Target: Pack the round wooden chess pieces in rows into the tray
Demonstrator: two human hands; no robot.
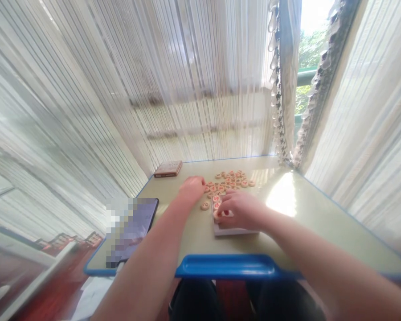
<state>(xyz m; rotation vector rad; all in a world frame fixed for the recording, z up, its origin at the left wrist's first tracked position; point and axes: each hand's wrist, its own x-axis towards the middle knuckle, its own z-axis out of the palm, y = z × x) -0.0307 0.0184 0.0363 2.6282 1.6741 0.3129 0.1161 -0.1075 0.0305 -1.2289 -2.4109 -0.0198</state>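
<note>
Round wooden Chinese chess pieces with red and dark characters lie in a loose cluster on the table. Beside the cluster's left edge is my left hand, its fingers curled in; whatever they hold is hidden. In front of the cluster stands a shallow white box, with several pieces lined up along its left side. My right hand reaches over this box, thumb and fingers closed on a Chinese chess piece at the near end of that row. A single loose piece lies left of the box.
A flat reddish-brown box sits at the table's back left corner. On the left edge lies a tablet, partly pixelated. A blue tray runs along the table's front edge, above my legs. String curtains hang behind the table.
</note>
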